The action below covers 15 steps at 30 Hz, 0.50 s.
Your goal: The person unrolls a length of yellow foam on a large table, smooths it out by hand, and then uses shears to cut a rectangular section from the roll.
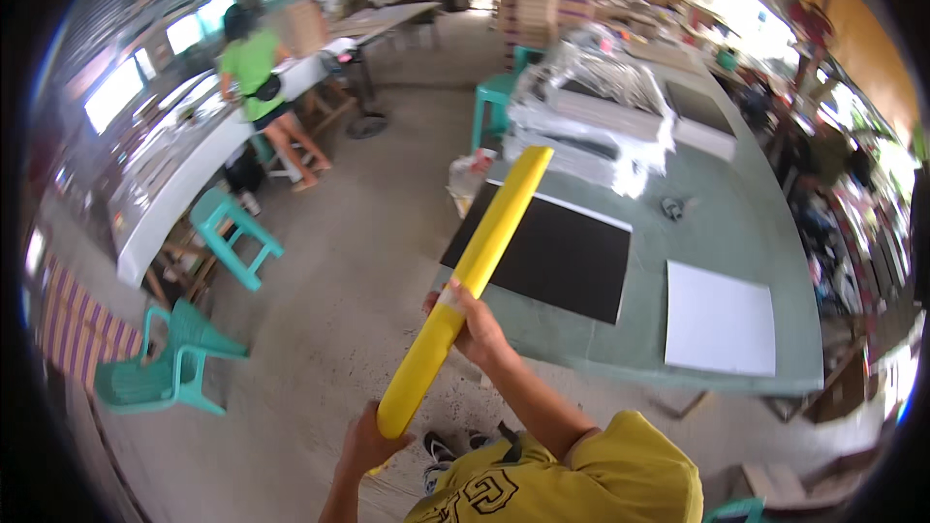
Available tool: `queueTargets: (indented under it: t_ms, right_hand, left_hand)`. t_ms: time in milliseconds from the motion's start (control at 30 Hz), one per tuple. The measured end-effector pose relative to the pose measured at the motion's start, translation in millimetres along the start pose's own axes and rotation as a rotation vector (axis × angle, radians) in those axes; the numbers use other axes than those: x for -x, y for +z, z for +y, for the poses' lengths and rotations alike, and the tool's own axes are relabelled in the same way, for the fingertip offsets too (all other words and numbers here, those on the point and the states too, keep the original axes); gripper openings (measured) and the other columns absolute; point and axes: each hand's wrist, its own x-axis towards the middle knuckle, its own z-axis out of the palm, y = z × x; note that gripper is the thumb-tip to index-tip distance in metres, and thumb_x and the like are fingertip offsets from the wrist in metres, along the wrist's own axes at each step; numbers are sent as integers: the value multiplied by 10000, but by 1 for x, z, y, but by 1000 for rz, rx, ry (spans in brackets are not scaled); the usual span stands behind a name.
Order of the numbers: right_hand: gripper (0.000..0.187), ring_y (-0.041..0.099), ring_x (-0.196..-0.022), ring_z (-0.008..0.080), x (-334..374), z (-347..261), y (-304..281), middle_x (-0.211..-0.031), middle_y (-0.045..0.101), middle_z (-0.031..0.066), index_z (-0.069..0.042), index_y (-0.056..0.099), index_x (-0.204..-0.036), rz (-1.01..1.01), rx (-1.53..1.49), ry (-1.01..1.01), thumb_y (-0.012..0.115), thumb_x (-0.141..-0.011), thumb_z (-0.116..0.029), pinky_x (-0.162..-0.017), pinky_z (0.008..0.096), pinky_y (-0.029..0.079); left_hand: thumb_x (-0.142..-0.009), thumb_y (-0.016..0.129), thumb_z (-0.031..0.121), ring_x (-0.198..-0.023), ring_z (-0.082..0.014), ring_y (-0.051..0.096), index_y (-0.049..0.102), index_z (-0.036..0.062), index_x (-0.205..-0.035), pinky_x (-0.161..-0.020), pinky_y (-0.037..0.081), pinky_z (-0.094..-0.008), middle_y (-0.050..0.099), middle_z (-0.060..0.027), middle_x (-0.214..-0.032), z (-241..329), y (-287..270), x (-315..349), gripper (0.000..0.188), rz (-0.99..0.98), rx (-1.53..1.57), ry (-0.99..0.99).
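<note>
Item in hand: one long yellow roll (487,242), held slantwise in front of the worktable (736,232), its upper end pointing away from the person and to the right. In view it crosses the black sheet (567,257); whether it touches that sheet cannot be told.

Grip: the right hand (475,326) is closed around the roll near its middle, fingers wrapped across it. The left hand (373,441) clasps the lower end; its finger positions are partly hidden.

Markings: a pale strip (449,298) shows on the roll beside the right fingers; tape or label, cannot be told, and any print is too small to read. The person's yellow shirt (610,475) carries dark outlined lettering across the front, partly folded.

Worktable: the black sheet lies at the near left, with a pale border along its far edge. A white sheet (722,320) lies apart from it, to the right. A small dark object (672,207) sits beyond both. Farther back is a stack in clear plastic wrap (601,116).

Surroundings: a green stool (232,228) and a green armchair (155,380) stand at left. A co-worker in a green shirt (250,63) stands at a long bench (179,169).
</note>
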Motion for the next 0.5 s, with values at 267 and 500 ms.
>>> queueTargets:
  t_ms: [267,500]
  right_hand:
    - [478,561,-670,225,40,-57,-87,-700,544,85,-36,515,-826,284,-436,-595,635,-717,-485,-689,376,483]
    - [541,502,-582,161,153,-124,-169,-631,503,34,-69,478,-777,503,-406,-1255,543,-743,-604,-607,323,449]
  left_hand:
    - [-635,719,281,-862,-337,579,467,50,-1038,-669,469,-403,594,-165,-928,24,7,-142,528,-419,-176,623]
    - [-685,686,339,-869,-310,587,434,83,-1175,-721,492,-393,586,-134,-993,172,61,-178,608,-654,-329,1137]
